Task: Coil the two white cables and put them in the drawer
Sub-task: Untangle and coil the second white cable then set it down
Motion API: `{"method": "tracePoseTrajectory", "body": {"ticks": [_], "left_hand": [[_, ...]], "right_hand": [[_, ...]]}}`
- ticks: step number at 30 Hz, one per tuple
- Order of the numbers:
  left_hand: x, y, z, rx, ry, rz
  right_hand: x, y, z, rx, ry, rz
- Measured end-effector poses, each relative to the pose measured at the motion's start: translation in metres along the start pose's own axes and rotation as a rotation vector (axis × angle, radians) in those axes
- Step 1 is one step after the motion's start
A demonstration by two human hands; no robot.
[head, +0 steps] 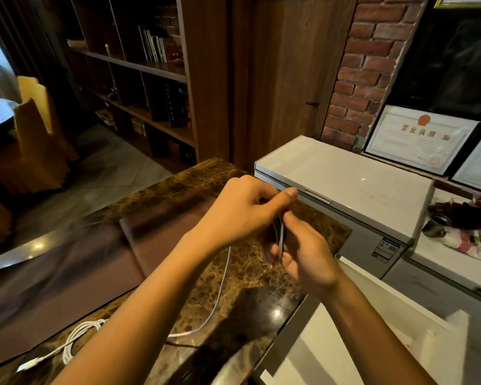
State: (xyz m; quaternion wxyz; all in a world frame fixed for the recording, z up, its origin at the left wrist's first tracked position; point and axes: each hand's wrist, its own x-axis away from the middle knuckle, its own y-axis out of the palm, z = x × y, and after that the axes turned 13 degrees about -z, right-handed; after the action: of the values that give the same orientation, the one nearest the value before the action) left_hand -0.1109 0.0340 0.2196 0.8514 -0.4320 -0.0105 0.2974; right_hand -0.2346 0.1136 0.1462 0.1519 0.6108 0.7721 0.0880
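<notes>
Both hands meet above the brown marble counter [233,273]. My left hand [242,209] and my right hand [308,259] together hold loops of a white cable [280,237] between the fingers. Its loose tail [220,295] hangs down from under my left wrist and trails across the counter toward me. A second white cable [75,340] lies at the near left of the counter, partly bundled, with its plug end pointing left. A white open drawer [372,323] sits below the counter's right edge, under my right forearm.
A white chest freezer [345,179] stands just beyond the counter on the right. Framed certificates [419,140] lean against the brick wall. A metal tin and clutter [456,226] lie at the far right. Wooden shelves and yellow-covered chairs [34,129] are at the left.
</notes>
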Motion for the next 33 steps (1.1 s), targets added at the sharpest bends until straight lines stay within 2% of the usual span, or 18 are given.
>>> {"method": "tracePoseTrajectory", "body": {"ticks": [8, 13, 17, 23, 28, 33], "left_hand": [[-0.006, 0.011, -0.006, 0.389, 0.002, 0.038], [0.0, 0.02, -0.011, 0.598, 0.003, 0.159], [0.005, 0.023, -0.018, 0.651, -0.023, 0.248], [0.015, 0.046, -0.038, 0.723, -0.186, 0.242], [0.028, 0.06, -0.05, 0.783, -0.047, 0.362], [0.032, 0.063, -0.055, 0.721, -0.103, 0.47]], "right_hand": [[0.013, 0.017, -0.01, -0.006, -0.014, -0.138], [0.01, 0.025, -0.019, -0.063, -0.041, -0.194], [0.006, 0.029, -0.023, -0.094, -0.044, -0.226], [-0.01, 0.033, -0.035, -0.174, -0.093, -0.277], [-0.032, 0.031, -0.041, -0.264, -0.091, -0.255], [-0.046, 0.03, -0.039, -0.279, -0.051, -0.241]]}}
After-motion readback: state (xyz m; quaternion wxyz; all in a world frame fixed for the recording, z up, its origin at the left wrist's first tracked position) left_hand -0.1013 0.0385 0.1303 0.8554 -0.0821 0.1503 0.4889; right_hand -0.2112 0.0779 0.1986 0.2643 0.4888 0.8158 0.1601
